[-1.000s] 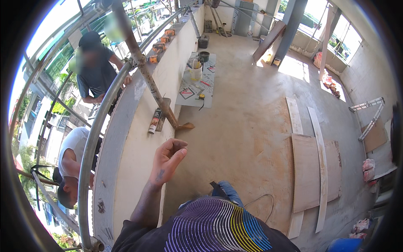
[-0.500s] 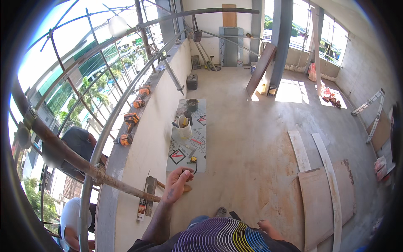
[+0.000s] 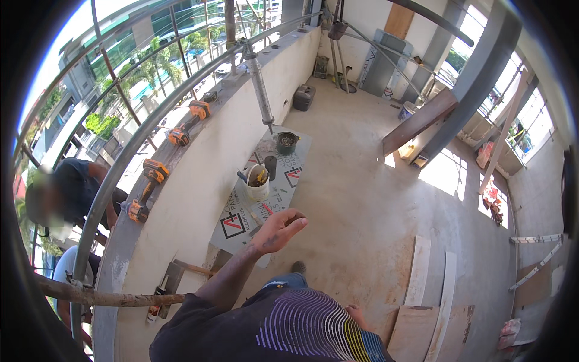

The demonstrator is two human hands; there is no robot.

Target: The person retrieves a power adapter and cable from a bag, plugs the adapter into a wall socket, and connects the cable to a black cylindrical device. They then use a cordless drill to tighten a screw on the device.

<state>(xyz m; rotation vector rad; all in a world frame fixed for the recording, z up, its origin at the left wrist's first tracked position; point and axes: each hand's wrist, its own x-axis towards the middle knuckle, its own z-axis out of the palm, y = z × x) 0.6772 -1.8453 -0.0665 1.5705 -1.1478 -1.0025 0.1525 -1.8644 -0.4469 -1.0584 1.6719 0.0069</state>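
My left hand (image 3: 280, 228) is raised in front of me, palm up and fingers loosely apart, holding nothing. It hovers over the near end of a grey printed sheet (image 3: 236, 224) lying on the concrete floor. Farther along that sheet stand a white bucket (image 3: 258, 183) with tools in it, a black cup (image 3: 271, 166) and a dark pot (image 3: 286, 142). Only a small part of my right hand (image 3: 356, 314) shows low beside my hip, behind my striped shirt; its fingers are hidden.
Several orange power drills (image 3: 151, 175) lie on the parapet wall (image 3: 181, 199) at left, and a hammer (image 3: 187, 268) leans at its foot. Another person (image 3: 66, 193) works outside the railing. Wooden boards (image 3: 422, 274) lie at right. A scaffold pole (image 3: 259, 87) stands by the wall.
My view has swung further along the balcony. My left hand has come away from the wall and wooden pole and now hangs over the grey sheet, fingers more spread.
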